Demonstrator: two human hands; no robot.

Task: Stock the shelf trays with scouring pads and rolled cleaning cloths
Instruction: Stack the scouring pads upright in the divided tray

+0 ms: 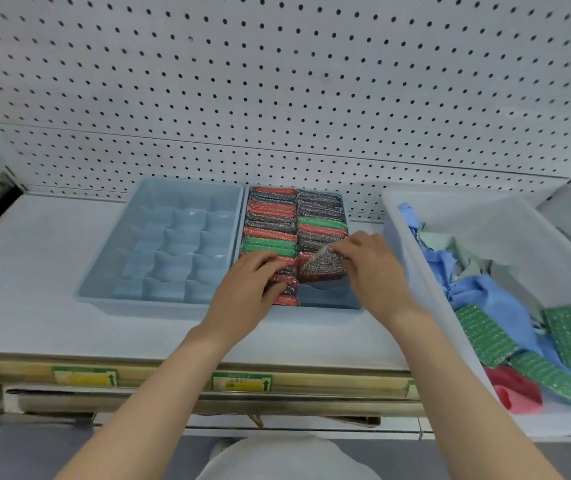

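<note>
Silver-red scouring pad point(322, 270) sat tilted at the front of the right row in the pad tray point(325, 297); I saw the right hand point(377, 268) pinching its top corner; left hand point(253, 289) pressed on the left row point(270, 233), gripping nothing; divided tray point(159, 244) just beside.

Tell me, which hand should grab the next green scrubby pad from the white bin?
Probably the right hand. The white bin with the green pads sits on its side. The left hand rests on the left row in the tray, farther away. The right hand must first release the pad it pinches.
</note>
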